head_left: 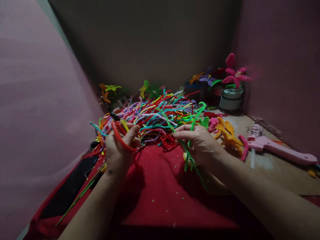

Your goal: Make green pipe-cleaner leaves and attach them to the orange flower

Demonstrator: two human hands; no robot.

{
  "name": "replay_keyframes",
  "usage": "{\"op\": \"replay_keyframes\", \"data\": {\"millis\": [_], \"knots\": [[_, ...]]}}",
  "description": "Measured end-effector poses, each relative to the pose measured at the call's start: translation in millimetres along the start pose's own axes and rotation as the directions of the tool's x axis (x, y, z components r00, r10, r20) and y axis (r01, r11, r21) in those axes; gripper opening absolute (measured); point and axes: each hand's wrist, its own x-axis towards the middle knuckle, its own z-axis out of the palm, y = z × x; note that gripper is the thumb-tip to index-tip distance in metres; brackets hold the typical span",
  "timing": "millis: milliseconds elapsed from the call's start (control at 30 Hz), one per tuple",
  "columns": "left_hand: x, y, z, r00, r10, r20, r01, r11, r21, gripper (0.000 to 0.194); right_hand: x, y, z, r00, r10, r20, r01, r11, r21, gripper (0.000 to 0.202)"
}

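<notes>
1. The right hand pinches bright green fuzzy craft stems between thumb and fingers, just right of centre. Some strands cross; one curves over at its upper end, while others trail towards five o'clock. They form no flower or closed leaf, so this piece looks to be at an early stage.

2. The left hand, left of centre, has its fingers curled around a red looped handle, apparently of scissors. A slim yellow piece shows beside that grip; its kind cannot be told.

3. At twelve o'clock lies a broad heap of loose, multicoloured fuzzy stems. Most look unshaped, which suggests plenty of material is unused.

4. Some work appears complete: a pink fuzzy flower at two o'clock, above a grey-green round container, and a yellow fuzzy flower at ten.

5. At three o'clock, orange looped fuzzy pieces seem shaped but not assembled. Beyond them, a pink plastic glue gun rests on a tan board, out of both hands.

6. Small scraps dot the red cloth-covered counter towards six o'clock, a likely sign of cutting. How many pieces remain cannot be told.
</notes>
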Motion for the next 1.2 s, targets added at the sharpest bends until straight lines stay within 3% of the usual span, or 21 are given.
{"op": "replay_keyframes", "data": {"millis": [67, 100, 167, 267, 367, 633, 800, 1033, 1200], "knots": [[-0.9, -7.2, -0.1, 0.995, 0.076, 0.059, -0.089, 0.958, 0.272, 0.017, 0.4, -1.8, 1.0, 0.999, -0.011, -0.051, 0.012, 1.000, 0.019, 0.010], [-2.2, -11.7, 1.4, 0.986, 0.122, 0.116, -0.160, 0.889, 0.429, 0.016, 0.5, -2.2, 1.4, 0.997, -0.019, -0.072, 0.021, 0.999, 0.029, 0.011], [-6.1, -20.4, 6.4, 0.939, 0.212, 0.272, -0.344, 0.640, 0.687, 0.013, 0.5, -1.9, 2.0, 0.994, -0.035, -0.100, 0.039, 0.998, 0.044, 0.014], [-12.3, -28.3, 13.9, 0.842, 0.281, 0.460, -0.533, 0.305, 0.789, 0.011, -0.1, -0.8, 2.4, 0.990, -0.064, -0.122, 0.066, 0.998, 0.016, 0.015], [-16.3, -29.2, 17.5, 0.810, 0.288, 0.511, -0.570, 0.179, 0.802, 0.010, -0.5, 0.0, 2.0, 0.986, -0.087, -0.144, 0.083, 0.996, -0.029, 0.015], [-20.7, -27.1, 21.9, 0.803, 0.168, 0.572, -0.594, 0.144, 0.791, 0.016, 3.1, 7.2, -2.3, 0.974, -0.216, -0.072, 0.209, 0.973, -0.095, 0.007], [-22.6, -25.3, 22.7, 0.821, 0.129, 0.556, -0.570, 0.139, 0.810, 0.023, 0.4, 4.4, -0.3, 0.955, -0.275, -0.109, 0.244, 0.941, -0.233, 0.002], [-25.0, -21.8, 23.2, 0.828, 0.050, 0.559, -0.561, 0.109, 0.821, 0.018, -0.8, 3.5, 0.2, 0.934, -0.318, -0.166, 0.243, 0.902, -0.358, 0.004], [-26.0, -20.4, 22.5, 0.824, 0.046, 0.564, -0.566, 0.111, 0.817, 0.019, -1.3, 2.6, 0.9, 0.928, -0.323, -0.186, 0.236, 0.895, -0.378, 0.006]]}}
